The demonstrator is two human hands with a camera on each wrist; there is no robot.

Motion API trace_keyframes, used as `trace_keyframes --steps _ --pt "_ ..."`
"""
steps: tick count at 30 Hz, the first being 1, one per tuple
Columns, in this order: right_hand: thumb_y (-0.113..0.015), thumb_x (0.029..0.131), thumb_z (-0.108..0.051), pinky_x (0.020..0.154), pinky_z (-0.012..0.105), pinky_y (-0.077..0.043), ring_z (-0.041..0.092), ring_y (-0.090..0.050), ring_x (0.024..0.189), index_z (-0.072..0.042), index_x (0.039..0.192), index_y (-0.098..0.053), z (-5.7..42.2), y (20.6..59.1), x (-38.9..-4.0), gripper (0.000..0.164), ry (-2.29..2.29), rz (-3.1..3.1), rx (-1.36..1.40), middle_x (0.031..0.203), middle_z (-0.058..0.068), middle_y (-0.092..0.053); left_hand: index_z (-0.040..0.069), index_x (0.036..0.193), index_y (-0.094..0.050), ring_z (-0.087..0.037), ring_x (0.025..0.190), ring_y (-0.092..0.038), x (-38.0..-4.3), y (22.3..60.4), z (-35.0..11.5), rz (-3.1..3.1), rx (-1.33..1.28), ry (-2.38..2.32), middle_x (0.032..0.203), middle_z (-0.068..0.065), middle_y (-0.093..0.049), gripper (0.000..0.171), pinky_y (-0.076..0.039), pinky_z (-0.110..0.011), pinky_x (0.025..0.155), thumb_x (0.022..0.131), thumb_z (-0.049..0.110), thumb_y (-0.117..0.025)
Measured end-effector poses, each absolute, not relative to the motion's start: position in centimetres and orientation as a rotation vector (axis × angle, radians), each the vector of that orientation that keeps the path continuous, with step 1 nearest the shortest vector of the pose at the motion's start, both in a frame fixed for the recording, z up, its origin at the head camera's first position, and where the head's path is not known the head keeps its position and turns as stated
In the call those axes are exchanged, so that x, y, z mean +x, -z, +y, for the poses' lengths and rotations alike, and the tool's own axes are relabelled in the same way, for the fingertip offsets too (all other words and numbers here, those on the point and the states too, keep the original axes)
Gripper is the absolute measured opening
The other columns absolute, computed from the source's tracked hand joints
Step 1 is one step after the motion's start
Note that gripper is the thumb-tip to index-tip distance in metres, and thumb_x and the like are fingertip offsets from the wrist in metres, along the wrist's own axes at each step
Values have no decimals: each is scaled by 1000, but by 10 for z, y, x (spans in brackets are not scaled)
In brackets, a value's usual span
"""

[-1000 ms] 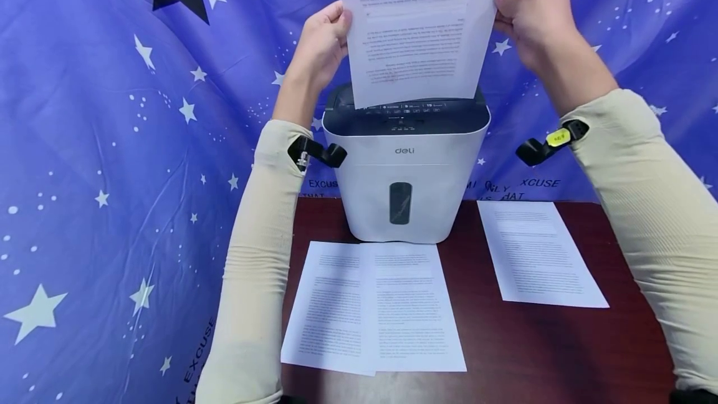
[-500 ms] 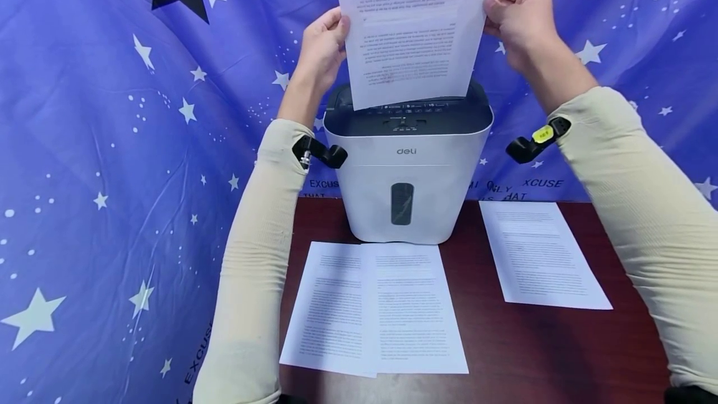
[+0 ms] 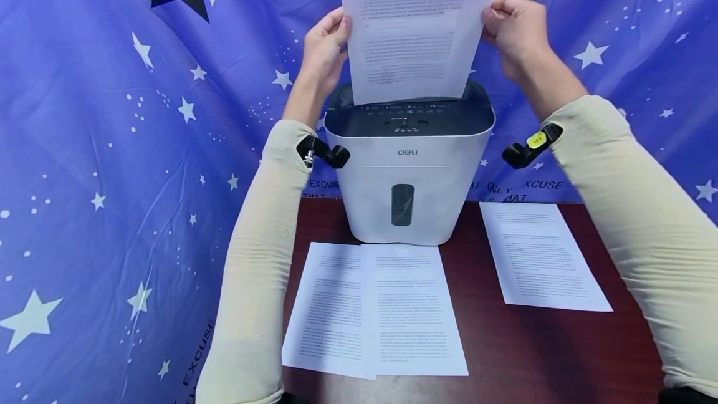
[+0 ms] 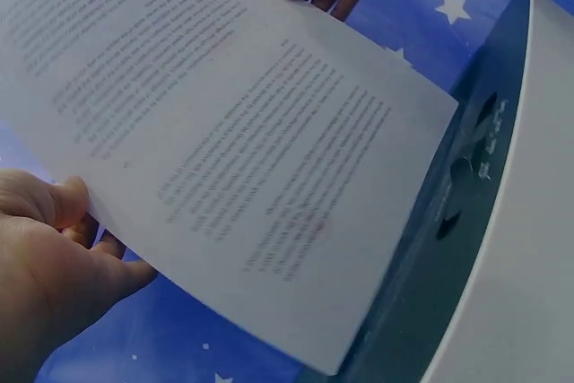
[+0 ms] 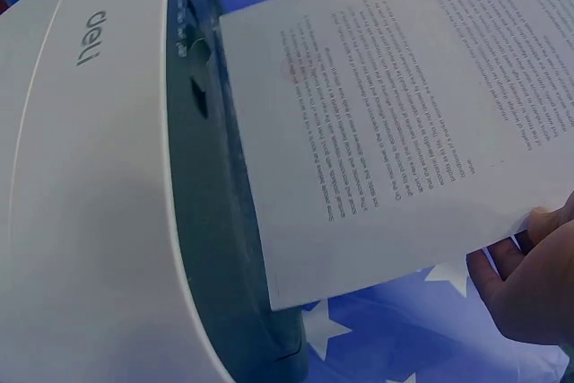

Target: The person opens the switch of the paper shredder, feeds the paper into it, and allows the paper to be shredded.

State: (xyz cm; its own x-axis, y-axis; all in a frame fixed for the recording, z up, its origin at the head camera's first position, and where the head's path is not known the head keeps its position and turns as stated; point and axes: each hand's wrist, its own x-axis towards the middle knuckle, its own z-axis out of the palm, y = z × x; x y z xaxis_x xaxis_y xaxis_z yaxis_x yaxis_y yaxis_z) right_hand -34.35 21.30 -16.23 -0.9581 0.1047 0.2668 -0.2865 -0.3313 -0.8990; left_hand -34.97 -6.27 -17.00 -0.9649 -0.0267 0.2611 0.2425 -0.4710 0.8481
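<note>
A printed sheet of paper [image 3: 412,30] is held upright by its two side edges, its lower edge right at the dark top of a white deli paper shredder [image 3: 401,192]. My left hand [image 3: 325,48] pinches the left edge between thumb and fingers. At the opposite edge, my right hand [image 3: 518,33] pinches the sheet in the same way. In the left wrist view the sheet [image 4: 242,132] slants down to the shredder's black top panel [image 4: 457,195]. The right wrist view shows its bottom edge lying along that panel [image 5: 211,195]; the feed slot itself is hidden behind the paper.
Two overlapping printed sheets [image 3: 404,310] lie on the dark red table [image 3: 482,341] in front of the shredder. Another printed sheet [image 3: 546,257] lies to the right. A blue star-patterned curtain [image 3: 112,142] hangs behind and along the left side.
My right hand has moved left and slightly down, while the left hand has shifted only a little. The paper's lower right corner has moved slightly left, and its lower edge stays at the shredder's top.
</note>
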Motion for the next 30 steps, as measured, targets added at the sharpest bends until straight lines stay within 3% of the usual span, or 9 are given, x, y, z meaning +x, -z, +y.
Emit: trace_keyframes --steps 10,16,19,25,30 --pt "-54 98 10 59 22 -54 13 -65 60 0 76 -69 220 167 -343 28 -2377 -1702 212 68 3 -72 -5 130 -63 -15 86 -63 -349 176 -65 -1646 -274 2498 93 -4 -68 30 -51 -29 83 103 6 -54" --pt "-54 99 8 61 22 -55 13 -66 63 0 77 -68 224 168 -342 28 -2369 -1766 225 70 3 -73 -4 129 -64 -15 87 -64 -349 174 -66 -1685 -245 2472 95 -4 -68 29 -51 -28 81 103 7 -55" --pt "-55 100 6 62 21 -56 13 -67 65 -2 79 -69 225 169 -342 26 -2368 -1815 205 72 2 -74 -1 129 -65 -15 90 -64 -348 173 -67 -1730 -193 2459 96 -4 -69 30 -52 -28 87 103 8 -56" --pt "-55 100 5 62 20 -56 11 -64 67 -3 79 -69 224 173 -342 27 -2344 -1902 177 70 0 -72 4 130 -67 -16 107 -66 -348 173 -71 -1844 -80 2440 112 -6 -71 30 -48 -31 106 103 11 -57" --pt "-55 101 4 64 19 -57 11 -65 70 -5 79 -70 223 178 -344 28 -2320 -1958 197 72 -1 -71 7 132 -67 -17 115 -66 -349 175 -72 -1893 -27 2426 128 -9 -70 30 -47 -31 110 104 14 -55"
